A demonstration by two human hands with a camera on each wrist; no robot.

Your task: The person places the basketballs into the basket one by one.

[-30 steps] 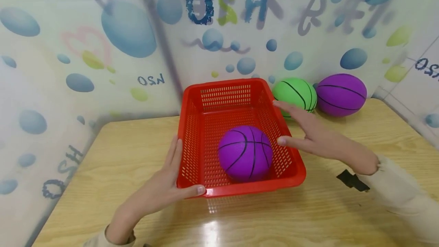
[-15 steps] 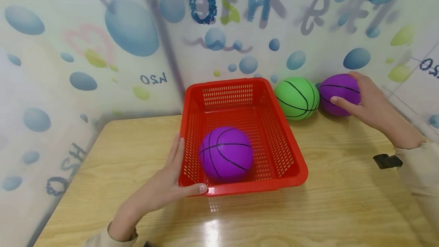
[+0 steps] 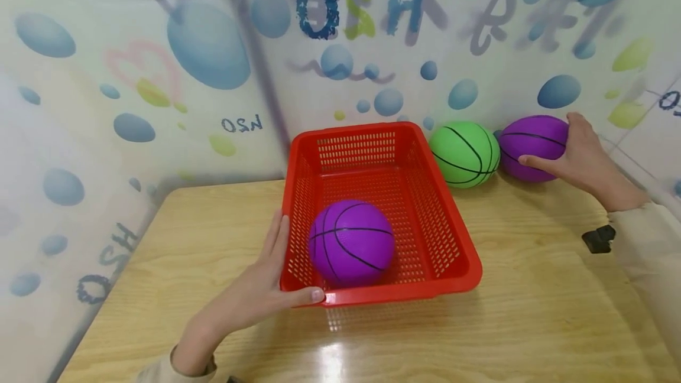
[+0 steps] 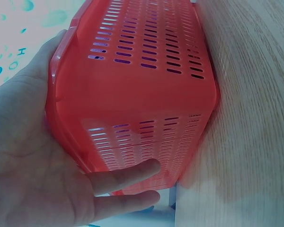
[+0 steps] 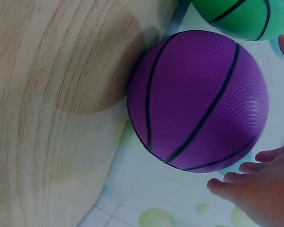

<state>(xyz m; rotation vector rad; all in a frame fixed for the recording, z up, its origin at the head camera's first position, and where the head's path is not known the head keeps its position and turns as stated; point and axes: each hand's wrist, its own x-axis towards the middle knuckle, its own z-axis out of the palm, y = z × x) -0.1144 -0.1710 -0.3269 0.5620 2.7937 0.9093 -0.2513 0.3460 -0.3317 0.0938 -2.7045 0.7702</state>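
- Far purple ball (image 5: 197, 101): pebbled, ringed w/ blk lines; flanked by R hand (image 3: 584, 161), thumb & fingers apart.
- Basket (image 3: 393, 293): red, slotted; held by L hand (image 3: 259, 288), clamped on corner.

Pale wall (image 3: 314, 105): blue bubbles (image 3: 208, 44), mirrored lettering (image 3: 362, 8); wooden table (image 3: 404, 341).

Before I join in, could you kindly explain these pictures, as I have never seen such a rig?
There is no machine, only a person working bare-handed. The wide picture comes from a head camera; the closer two come from cameras on each wrist. On the wooden table stands a red basket holding a purple ball; a green ball and a second purple ball lie by the wall. The left hand rests on the basket's near left corner. The right hand is spread beside the second purple ball, apparently not gripping it.
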